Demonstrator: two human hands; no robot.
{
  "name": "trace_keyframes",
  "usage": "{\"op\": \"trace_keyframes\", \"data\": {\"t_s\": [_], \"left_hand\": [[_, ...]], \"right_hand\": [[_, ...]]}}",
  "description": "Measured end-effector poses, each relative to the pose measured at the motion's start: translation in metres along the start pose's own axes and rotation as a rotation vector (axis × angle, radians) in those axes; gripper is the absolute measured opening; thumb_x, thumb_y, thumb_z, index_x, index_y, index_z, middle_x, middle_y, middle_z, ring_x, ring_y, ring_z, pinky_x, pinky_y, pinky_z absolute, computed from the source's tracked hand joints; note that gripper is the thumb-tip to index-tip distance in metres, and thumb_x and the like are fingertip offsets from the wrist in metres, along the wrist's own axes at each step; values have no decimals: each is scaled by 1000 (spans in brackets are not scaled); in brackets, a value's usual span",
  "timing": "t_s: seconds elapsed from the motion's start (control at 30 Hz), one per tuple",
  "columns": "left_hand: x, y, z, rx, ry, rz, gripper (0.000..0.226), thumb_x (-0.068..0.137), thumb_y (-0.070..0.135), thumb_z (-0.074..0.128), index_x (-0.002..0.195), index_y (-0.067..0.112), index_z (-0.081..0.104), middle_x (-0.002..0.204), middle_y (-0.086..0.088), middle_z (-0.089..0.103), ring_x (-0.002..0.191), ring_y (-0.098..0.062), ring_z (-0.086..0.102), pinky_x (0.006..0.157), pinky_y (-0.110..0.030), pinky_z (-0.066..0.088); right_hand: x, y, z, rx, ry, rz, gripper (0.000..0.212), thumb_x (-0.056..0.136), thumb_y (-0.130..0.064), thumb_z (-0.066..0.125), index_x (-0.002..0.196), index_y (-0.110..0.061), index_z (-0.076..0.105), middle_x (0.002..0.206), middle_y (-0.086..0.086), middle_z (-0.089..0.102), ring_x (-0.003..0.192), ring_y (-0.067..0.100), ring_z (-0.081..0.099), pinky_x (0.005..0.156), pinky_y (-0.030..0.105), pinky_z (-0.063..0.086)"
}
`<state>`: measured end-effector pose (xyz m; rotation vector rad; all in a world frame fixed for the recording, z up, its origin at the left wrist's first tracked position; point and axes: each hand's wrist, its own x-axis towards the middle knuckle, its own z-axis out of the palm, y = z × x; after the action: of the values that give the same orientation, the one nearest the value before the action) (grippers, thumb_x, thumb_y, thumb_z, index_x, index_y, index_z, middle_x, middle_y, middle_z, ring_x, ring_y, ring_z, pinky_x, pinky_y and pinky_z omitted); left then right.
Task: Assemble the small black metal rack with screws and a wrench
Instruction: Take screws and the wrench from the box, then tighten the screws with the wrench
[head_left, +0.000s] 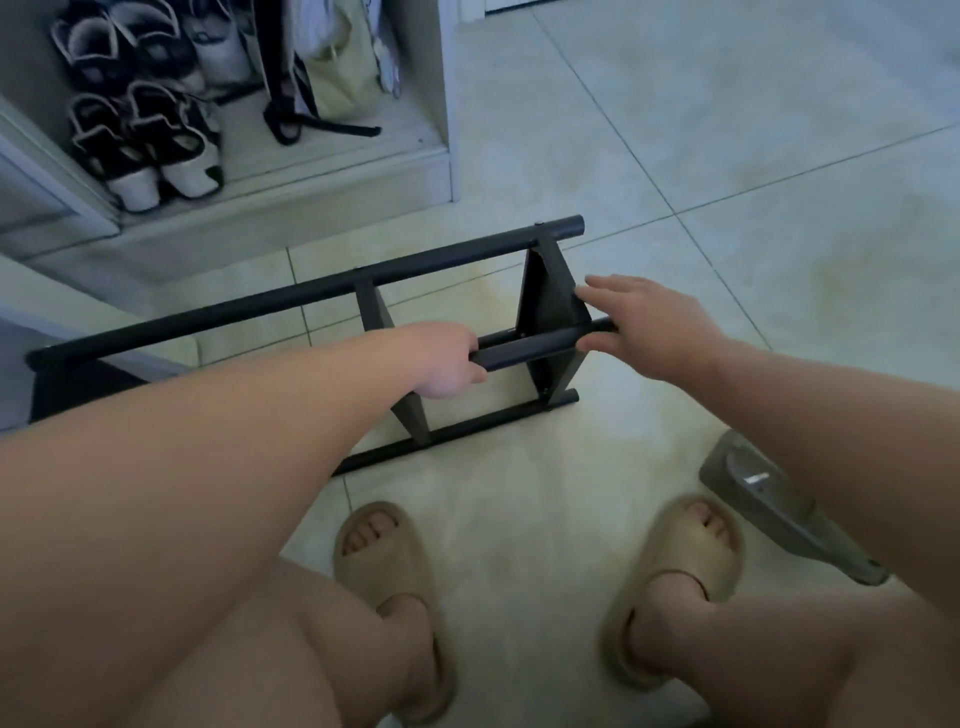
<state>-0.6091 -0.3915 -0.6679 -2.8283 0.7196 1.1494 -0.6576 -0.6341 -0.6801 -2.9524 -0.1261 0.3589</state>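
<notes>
At the far left we see an open shoe cabinet (445, 104) with black-and-white sandals (150, 145) on its low shelf and a pale bag (337, 67) beside them. In front of it the black metal rack (311, 293) lies on its side on the tiled floor (727, 130), its long tubes running from lower left to upper right. We find the left hand (447, 364) clenched round the raised middle tube (535, 348), between the rack's two flat cross panels. Just right of that grip stands the end panel (545, 291), tilted. The right hand (649, 327) is spread and relaxed at the rack's right end: we see its fingertips (589, 288) against the panel's edge and its thumb just under the tube's tip, grasping nothing. Nearer us, two feet in beige slides (384, 551) stand on the tiles just short of the rack. Lower right, a grey plastic object (769, 504) lies partly behind the right forearm; we cannot tell what it is.
</notes>
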Motion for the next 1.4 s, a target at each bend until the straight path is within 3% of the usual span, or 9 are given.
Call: {"op": "trace_keyframes", "data": {"t_s": [0.07,0.2,0.3,0.47,0.63,0.8,0.97,1.23,1.4], "left_hand": [[1,-1,-4,-23,34,-33,40,105,37,43,136,14,52,117,-7,60,105,-29,56,85,-35,45],[-6,11,-7,-67,72,-34,41,103,33,47,138,15,52,125,-8,61,110,-29,58,94,-39,50],[-23,31,-9,-93,98,-1,45,100,37,52,142,19,50,129,-6,60,113,-28,57,95,-37,49],[-61,71,-9,-114,92,33,55,99,43,53,150,23,42,149,-4,48,134,-27,47,107,-34,38],[-79,132,0,-48,161,58,60,92,63,47,147,38,41,150,7,47,141,-28,37,110,-46,29],[-68,195,8,45,130,188,63,93,63,46,150,37,36,150,0,48,144,-32,31,114,-50,22],[-9,250,14,-31,-31,274,67,94,62,48,153,33,32,155,0,42,143,-28,36,116,-46,29],[124,283,74,-4,-272,306,57,105,37,46,155,14,30,157,-8,39,143,-27,38,110,-30,32],[181,294,125,-250,-238,251,59,103,44,45,152,15,33,145,-11,52,132,-30,50,99,-31,38]], "right_hand": [[2,-10,6,42,17,66,48,102,-40,54,148,-29,43,151,-8,46,140,20,38,97,46,49],[-13,-20,10,59,-226,112,80,103,-44,53,163,-31,3,171,-8,4,157,23,-3,122,46,26],[-41,-14,-8,24,-305,88,81,101,-50,53,163,-33,3,171,-7,-5,157,23,-5,124,45,20],[-113,22,-44,-11,-247,163,79,102,-54,48,163,-34,2,171,-10,-3,158,21,-4,124,45,21],[-184,77,-55,-29,-155,314,77,102,-54,48,163,-35,3,171,-9,-3,158,22,1,124,45,23],[-224,128,-37,26,-220,494,78,102,-53,50,163,-32,7,171,-4,5,157,27,9,125,45,20],[-210,170,-2,99,-288,526,74,103,-49,49,163,-27,12,170,0,15,155,26,17,124,40,20],[-170,238,90,152,-565,595,59,104,-46,47,159,-32,30,157,2,44,141,28,44,110,37,41],[-157,263,151,210,-571,609,53,101,-37,56,152,-30,43,147,5,55,132,28,53,106,40,46]]}}
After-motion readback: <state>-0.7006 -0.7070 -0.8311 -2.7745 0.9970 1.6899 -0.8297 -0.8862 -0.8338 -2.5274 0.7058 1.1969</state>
